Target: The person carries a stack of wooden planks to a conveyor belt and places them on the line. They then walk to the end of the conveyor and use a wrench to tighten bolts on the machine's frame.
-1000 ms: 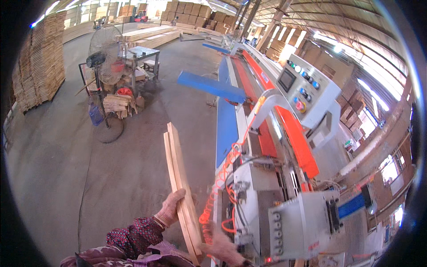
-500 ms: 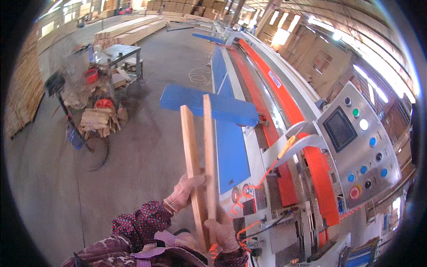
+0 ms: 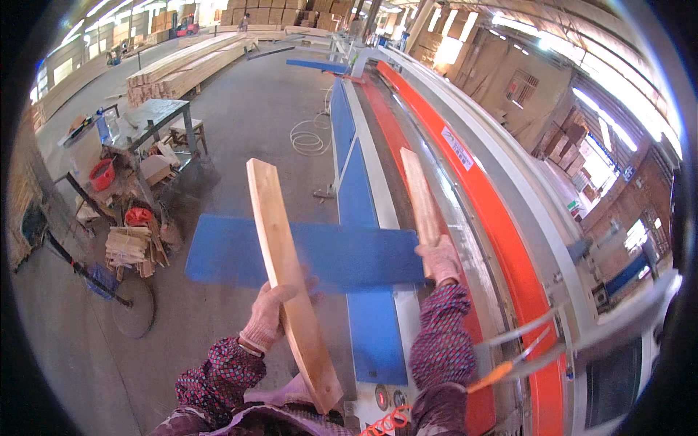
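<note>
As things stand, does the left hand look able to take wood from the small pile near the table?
Probably not: the left hand is holding a wooden board, and the small pile lies well beyond it, near the table.

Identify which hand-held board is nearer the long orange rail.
The board in the right hand; the left hand holds the other board, farther from the rail.

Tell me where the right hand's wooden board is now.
In the head view, right of centre: the wooden board is in the right hand's fingers, pictured just above the blue crosswise panel's right end.
</note>
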Action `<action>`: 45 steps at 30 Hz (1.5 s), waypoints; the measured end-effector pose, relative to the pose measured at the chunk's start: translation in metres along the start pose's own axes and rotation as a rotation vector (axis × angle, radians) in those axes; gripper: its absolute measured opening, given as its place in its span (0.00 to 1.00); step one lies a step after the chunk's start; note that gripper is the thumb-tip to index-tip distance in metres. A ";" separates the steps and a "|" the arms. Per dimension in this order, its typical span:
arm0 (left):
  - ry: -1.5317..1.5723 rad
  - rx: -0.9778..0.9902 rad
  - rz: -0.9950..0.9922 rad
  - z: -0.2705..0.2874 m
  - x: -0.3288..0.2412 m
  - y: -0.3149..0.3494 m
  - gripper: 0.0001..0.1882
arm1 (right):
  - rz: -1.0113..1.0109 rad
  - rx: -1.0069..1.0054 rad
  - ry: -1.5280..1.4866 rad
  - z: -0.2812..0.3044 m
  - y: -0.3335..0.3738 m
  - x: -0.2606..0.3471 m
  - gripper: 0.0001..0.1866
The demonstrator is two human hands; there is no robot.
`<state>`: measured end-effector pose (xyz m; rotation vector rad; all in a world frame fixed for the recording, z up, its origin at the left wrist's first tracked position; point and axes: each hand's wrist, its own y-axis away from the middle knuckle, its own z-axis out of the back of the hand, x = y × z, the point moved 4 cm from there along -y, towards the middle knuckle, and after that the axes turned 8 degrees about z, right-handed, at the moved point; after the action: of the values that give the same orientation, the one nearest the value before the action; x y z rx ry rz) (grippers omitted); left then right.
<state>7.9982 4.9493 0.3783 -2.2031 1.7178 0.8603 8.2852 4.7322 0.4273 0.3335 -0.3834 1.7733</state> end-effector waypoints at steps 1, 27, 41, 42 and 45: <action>-0.007 -0.031 0.010 0.005 -0.007 -0.013 0.31 | -0.048 0.020 0.039 -0.004 -0.031 -0.011 0.36; 0.011 -0.202 0.187 -0.028 -0.035 -0.213 0.28 | 0.260 0.287 -0.852 -0.069 -0.120 0.025 0.22; 0.044 -0.352 -0.079 0.086 -0.205 -0.243 0.15 | 0.309 0.858 -0.362 -0.144 0.026 0.292 0.41; -0.008 -0.293 -0.077 0.099 -0.216 -0.247 0.17 | 0.304 0.838 -0.355 -0.151 0.027 0.306 0.40; -0.438 -0.095 0.113 0.135 -0.254 -0.246 0.23 | 0.267 0.644 -0.207 -0.166 0.036 0.329 0.41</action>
<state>8.1498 5.2952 0.3697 -1.8024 1.6181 1.3582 8.1717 5.0844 0.4131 0.9623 0.0159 2.1041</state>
